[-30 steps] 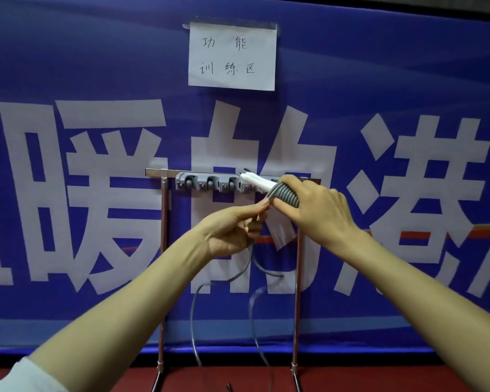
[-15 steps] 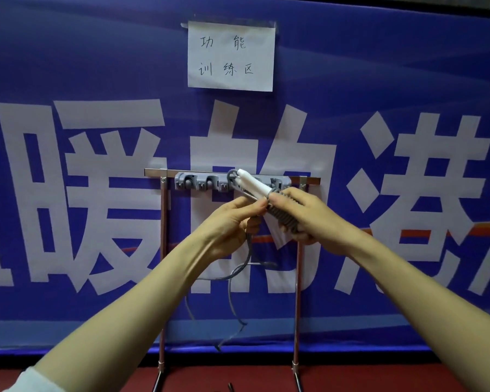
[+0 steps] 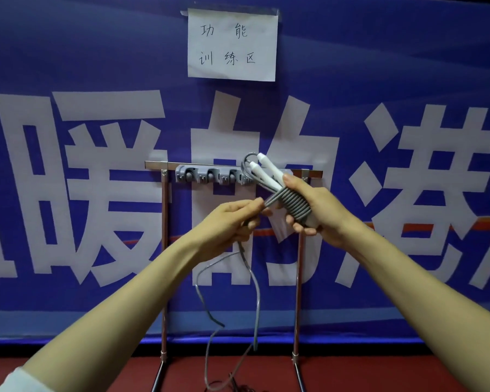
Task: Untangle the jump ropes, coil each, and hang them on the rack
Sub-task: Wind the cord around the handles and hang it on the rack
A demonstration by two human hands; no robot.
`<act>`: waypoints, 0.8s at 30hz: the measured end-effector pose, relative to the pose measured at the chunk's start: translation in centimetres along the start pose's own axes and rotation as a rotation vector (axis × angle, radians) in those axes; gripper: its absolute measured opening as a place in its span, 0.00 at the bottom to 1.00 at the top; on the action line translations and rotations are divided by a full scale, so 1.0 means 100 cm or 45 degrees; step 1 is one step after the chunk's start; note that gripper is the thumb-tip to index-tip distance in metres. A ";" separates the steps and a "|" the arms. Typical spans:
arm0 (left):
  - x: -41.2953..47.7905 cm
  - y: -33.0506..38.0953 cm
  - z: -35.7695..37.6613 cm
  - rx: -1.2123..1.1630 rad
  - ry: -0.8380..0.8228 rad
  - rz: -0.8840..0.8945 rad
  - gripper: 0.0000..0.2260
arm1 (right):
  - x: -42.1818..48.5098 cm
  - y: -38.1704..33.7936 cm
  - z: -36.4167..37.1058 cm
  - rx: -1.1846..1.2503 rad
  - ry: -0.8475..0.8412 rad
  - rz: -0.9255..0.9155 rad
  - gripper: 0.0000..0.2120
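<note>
My right hand is curled round the jump rope's two white handles, which lie side by side and tilt up to the left. Their rounded tips stick out past my thumb, in front of the right end of the rack's top bar. The grey cord is wound in close turns round the handles, and those turns sit inside my right grip: thumb on top, fingers wrapped underneath.

My left hand is just beside the bundle, on its left. Thumb and fingertips pinch the cord where it comes off the lowest turn, taut between the two hands. From there the cord runs through my left palm and out below it. The loose part drops in a slack loop in front of the rack, between its two upright legs, and reaches the red floor.

A grey hook strip is fixed along the top bar, and the handle tips overlap its right end. I cannot tell whether they touch it. Behind the rack hangs a blue banner with large white characters and a paper sign taped above.
</note>
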State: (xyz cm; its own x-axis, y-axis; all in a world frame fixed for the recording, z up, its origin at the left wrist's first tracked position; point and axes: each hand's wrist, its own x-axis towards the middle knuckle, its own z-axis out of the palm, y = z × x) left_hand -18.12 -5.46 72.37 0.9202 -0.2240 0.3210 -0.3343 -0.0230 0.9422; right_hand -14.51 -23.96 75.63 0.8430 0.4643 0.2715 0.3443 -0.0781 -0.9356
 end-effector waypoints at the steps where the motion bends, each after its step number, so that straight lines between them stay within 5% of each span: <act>1: -0.002 -0.002 -0.004 0.030 -0.014 0.007 0.13 | -0.001 0.001 -0.002 0.009 -0.016 0.022 0.27; 5: -0.006 -0.009 -0.012 0.165 0.049 0.114 0.09 | -0.005 0.010 -0.003 0.141 -0.223 0.106 0.28; 11: -0.007 -0.012 -0.013 0.328 -0.024 0.339 0.09 | -0.007 0.021 0.001 0.466 -0.865 0.305 0.30; 16: -0.015 0.021 -0.026 0.833 -0.488 0.348 0.07 | -0.014 0.023 0.004 0.241 -1.241 0.570 0.29; 20: 0.012 0.033 -0.030 1.526 -0.581 0.373 0.05 | -0.012 0.022 0.011 -0.261 -1.118 0.643 0.30; 24: 0.011 0.036 -0.025 1.734 -0.422 0.579 0.04 | 0.003 0.026 0.006 -0.389 -0.870 0.691 0.23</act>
State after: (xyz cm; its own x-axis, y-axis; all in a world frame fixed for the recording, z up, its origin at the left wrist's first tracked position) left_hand -17.77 -3.32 76.37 0.6608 -0.6664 0.3454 -0.6778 -0.7275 -0.1067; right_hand -13.60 -23.49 73.17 0.5273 0.7081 -0.4696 0.1495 -0.6214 -0.7691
